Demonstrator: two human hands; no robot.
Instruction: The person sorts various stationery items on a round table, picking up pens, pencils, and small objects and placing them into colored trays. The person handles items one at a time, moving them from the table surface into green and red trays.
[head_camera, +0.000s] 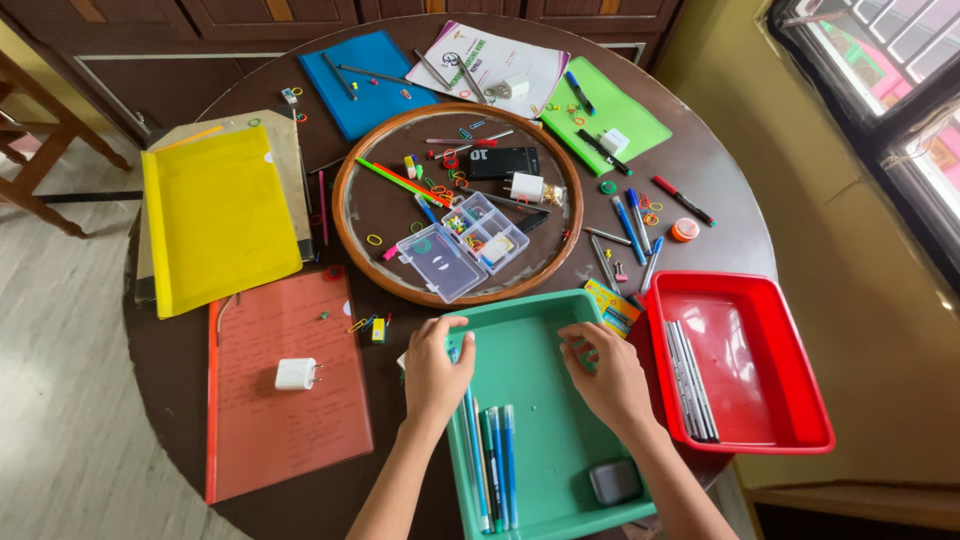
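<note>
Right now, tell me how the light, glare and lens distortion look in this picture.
Head view: daylight comes from the window at upper right; soft glare sits on the red tray floor and the round tray's glass; wide-lens bending curves the table edge and floor lines; both hands on the green tray look sharp, no motion blur.

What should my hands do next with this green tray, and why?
Probably reach the right hand for a loose blue pen beyond the tray. The green tray already holds several blue pens, both hands rest on its rim holding nothing, and more pens lie scattered.
</note>
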